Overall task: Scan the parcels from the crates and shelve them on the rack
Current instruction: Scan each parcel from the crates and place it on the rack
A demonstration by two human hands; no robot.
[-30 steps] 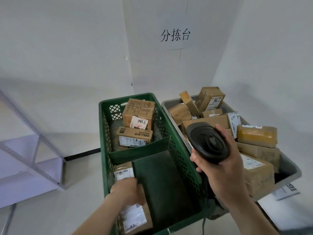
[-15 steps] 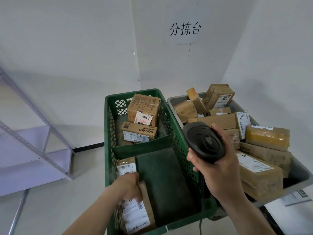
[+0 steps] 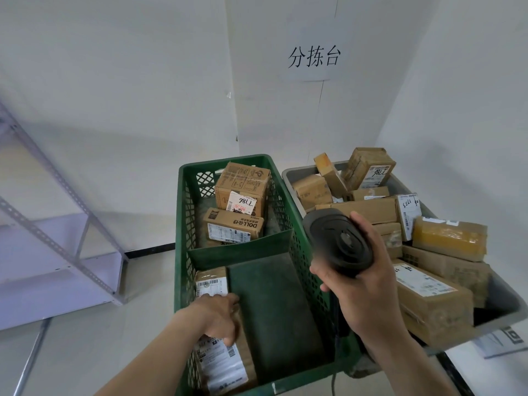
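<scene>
A green lattice crate (image 3: 281, 212) stands in front of me, split by a divider. In its near compartment a long cardboard parcel (image 3: 217, 364) with white labels lies against the left wall. My left hand (image 3: 218, 317) lies on top of it, fingers curled over its right edge. My right hand (image 3: 363, 295) grips a black handheld scanner (image 3: 338, 242) held above the crate's right rim. Two more parcels sit in the far compartment: a box marked 7786 (image 3: 243, 190) and a flat DOLL box (image 3: 233, 227). A grey crate (image 3: 503, 304) on the right is heaped with several parcels.
A pale metal rack (image 3: 65, 252) with an angled perforated brace stands at the left, its lower shelf near floor level. White walls meet in a corner behind the crates, with a paper sign (image 3: 314, 57) pinned up. Loose papers (image 3: 503, 338) lie at the lower right.
The view has shifted slightly; the crates sit a little further right in frame. My left hand stays on the long parcel in the near compartment, and my right hand keeps the scanner raised.
</scene>
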